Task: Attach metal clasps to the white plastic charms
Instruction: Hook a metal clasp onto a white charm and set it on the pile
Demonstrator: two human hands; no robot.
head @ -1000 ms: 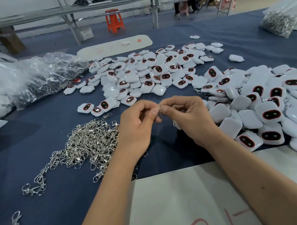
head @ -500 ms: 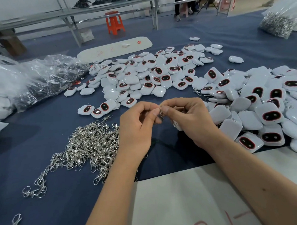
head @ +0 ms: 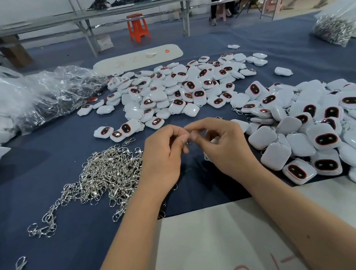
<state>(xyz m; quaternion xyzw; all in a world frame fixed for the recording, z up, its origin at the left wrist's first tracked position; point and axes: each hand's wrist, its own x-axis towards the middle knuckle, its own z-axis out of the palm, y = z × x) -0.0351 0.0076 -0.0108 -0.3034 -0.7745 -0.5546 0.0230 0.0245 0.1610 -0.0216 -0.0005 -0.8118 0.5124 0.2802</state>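
1. Your left hand has its fingers curled in, thumb and forefinger pinching a small metal clasp that shows only as a sliver between the fingertips.
2. Your right hand meets it fingertip to fingertip, thumb and forefinger pinched at the same spot; its other fingers curl over a white charm, mostly hidden beneath the palm.
3. Both hands are raised above the blue table cloth, between the two heaps.
4. The loose metal clasps lie in a silver tangle just left of your left wrist.
5. The white plastic charms are piled right of your right hand, with a wider spread further back.
6. A white sheet lies under your forearms at the near edge.
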